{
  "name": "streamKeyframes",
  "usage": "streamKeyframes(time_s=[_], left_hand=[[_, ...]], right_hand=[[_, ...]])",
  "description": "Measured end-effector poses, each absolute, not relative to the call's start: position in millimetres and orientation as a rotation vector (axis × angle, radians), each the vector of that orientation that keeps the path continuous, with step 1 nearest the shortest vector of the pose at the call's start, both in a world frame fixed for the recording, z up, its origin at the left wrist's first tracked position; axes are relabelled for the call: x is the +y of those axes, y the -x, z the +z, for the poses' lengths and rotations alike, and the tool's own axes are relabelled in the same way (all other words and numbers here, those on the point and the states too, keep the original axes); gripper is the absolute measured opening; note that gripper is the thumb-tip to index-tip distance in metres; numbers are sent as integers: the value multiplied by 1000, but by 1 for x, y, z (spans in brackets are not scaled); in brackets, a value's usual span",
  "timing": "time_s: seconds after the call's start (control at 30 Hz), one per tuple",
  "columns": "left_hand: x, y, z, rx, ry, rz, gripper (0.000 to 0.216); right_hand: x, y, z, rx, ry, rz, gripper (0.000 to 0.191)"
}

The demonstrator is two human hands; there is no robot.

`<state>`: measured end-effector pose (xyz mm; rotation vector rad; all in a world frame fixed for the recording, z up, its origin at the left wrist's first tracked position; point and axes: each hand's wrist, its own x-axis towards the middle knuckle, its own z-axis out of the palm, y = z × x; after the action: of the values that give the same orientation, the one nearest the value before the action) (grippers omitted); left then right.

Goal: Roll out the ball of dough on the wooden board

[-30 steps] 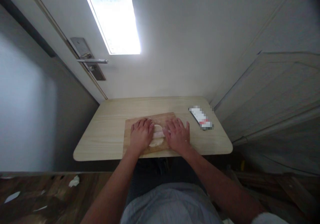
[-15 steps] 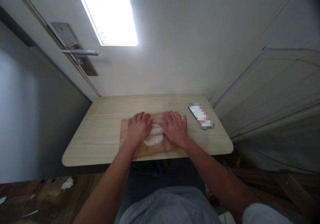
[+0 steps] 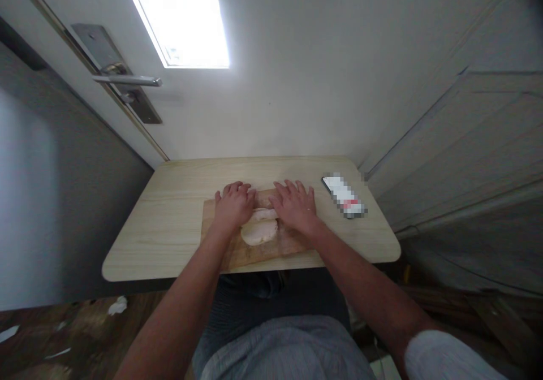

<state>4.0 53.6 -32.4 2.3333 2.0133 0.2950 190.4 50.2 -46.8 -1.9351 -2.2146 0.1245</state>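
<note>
Fingers (image 3: 291, 186) are spread on the right hand (image 3: 297, 207) and slightly parted on the left hand (image 3: 234, 208), the ends of the rolling pin (image 3: 265, 214) being hidden beneath, dough (image 3: 259, 233) exposed toward its six o'clock.

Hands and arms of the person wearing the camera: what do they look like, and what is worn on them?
The left hand and right hand are gloveless, with no watch or bracelet visible at the wrists. Both forearms are uncovered. A pale grey sleeve shows on the right arm; no left sleeve is in view.
</note>
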Motion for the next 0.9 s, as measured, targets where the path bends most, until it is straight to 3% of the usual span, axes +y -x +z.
streamKeyframes(time_s=[0.43, 0.67, 0.9], left_hand=[[73, -4, -25, 2058, -2345, 216, 43], [64, -4, -26, 2017, -2396, 209, 34], [48, -8, -25, 2047, -2376, 276, 40]], right_hand=[[73, -188, -44, -2213, 1967, 215, 61], [62, -189, -50, -2185, 1938, 131, 59], [42, -190, -49, -2154, 1917, 74, 57]])
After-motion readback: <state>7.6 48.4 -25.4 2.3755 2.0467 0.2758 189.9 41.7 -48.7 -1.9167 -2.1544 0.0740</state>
